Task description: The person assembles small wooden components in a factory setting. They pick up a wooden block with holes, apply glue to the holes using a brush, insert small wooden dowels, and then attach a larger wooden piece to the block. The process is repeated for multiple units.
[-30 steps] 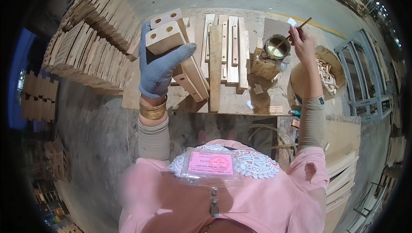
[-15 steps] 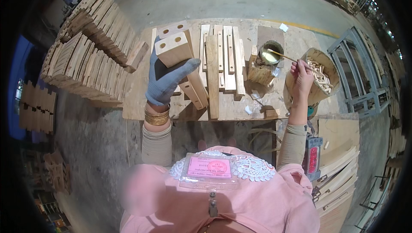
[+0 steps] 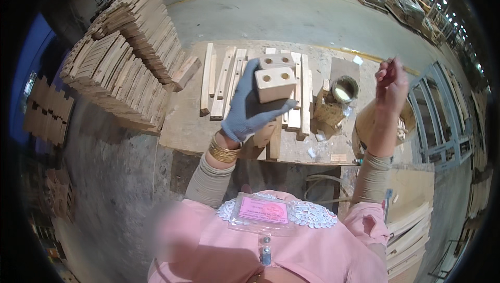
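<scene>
In a blue knitted glove, my left hand (image 3: 245, 108) is closed around two pale wooden pieces. The front wooden piece (image 3: 275, 86) turns its end with two round holes upward, and the rear wooden piece (image 3: 276, 61) has matching holes. My bare right hand (image 3: 391, 87) is raised over the side of a round bucket (image 3: 369, 127), fingers curled and slightly blurred. Whatever they grip cannot be made out. Some small wooden dowels (image 3: 402, 128) show in the bucket behind the wrist. Left of that hand stands a dark cup (image 3: 345, 89) holding pale liquid.
Drilled wooden strips (image 3: 207, 82) lie side by side on the plywood table (image 3: 182, 134). Tall stacks of wooden parts (image 3: 117, 69) rise at the left. A grey metal frame (image 3: 442, 114) leans at the right, with more wood strips (image 3: 409, 236) below it.
My left hand has moved right with the wooden pieces. My right hand has lifted and moved right, away from the cup. The thin stick that reached into the cup no longer shows there.
</scene>
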Available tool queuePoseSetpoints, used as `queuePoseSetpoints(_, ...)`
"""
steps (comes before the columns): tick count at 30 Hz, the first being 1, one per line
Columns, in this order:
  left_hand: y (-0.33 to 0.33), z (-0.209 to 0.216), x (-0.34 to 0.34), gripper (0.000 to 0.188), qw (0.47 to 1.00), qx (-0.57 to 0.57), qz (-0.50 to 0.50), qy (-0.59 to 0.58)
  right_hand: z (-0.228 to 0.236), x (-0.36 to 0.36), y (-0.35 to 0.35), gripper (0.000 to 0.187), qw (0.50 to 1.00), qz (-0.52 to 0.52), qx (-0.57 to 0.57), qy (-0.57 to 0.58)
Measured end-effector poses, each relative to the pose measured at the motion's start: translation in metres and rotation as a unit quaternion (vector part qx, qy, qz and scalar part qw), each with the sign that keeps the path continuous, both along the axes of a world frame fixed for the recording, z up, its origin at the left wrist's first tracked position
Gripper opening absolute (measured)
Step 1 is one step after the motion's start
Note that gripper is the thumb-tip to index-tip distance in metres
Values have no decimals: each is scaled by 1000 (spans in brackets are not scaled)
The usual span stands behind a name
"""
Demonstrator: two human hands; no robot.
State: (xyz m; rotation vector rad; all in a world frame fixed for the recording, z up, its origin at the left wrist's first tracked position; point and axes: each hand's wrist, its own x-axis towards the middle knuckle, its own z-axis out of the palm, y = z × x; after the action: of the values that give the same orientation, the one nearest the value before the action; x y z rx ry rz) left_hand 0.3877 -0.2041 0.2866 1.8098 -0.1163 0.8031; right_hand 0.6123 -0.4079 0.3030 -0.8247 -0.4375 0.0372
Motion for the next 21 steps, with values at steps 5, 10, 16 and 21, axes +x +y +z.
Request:
queuePoseSetpoints(5, 3, -2, 2, 64, 999, -8, -10, -39, 90, -74, 44, 15, 970, 16, -85, -229)
queuePoseSetpoints(10, 2, -8, 3, 69, 998, -49, -25, -40, 107, -98, 62, 15, 931, 3, -185, -316)
queuePoseSetpoints(16, 6, -11, 1, 67, 999, 6, 11, -41, 112, -111, 68, 18, 905, -4, -240, -351)
queuePoseSetpoints(21, 3, -5, 0, 66, 999, 2, 4, -45, 115, -119, 74, 20, 886, -9, -284, -368)
